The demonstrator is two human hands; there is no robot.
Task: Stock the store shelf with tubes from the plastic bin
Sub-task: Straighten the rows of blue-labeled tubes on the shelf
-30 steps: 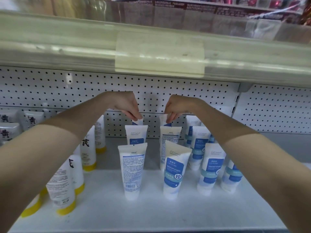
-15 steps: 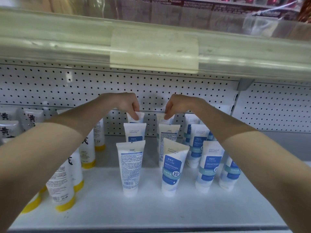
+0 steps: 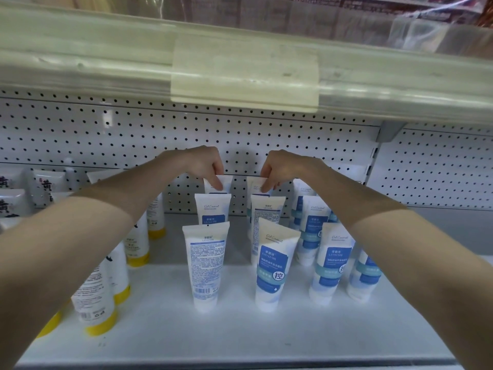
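Both back-row tubes (image 3: 226, 184) show only their tops behind the ones in front. The left forearm (image 3: 66, 249) covers several yellow-capped tubes (image 3: 93, 297), and goods overhead (image 3: 306, 14) are blurred.

- This is a shop, seen up close at a retail display unit: a white metal store shelf (image 3: 240, 340) backed by a white pegboard panel (image 3: 106, 134) dotted with evenly spaced holes.
- The front edge of the shelf above carries a clear plastic price rail (image 3: 80, 62) with a blank label holder (image 3: 245, 76) on it.
- Many identical blue-and-white tubes (image 3: 274, 265) stand cap-down in rows running front to back; one shows a printed barcode (image 3: 205, 290).
- To their left stand rows of another product, yellow-capped tubes (image 3: 93, 297).
- Blurred wrapped goods (image 3: 266, 12) sit on the shelf above.
- A grey bracket (image 3: 389, 130) sits where two back panels meet.
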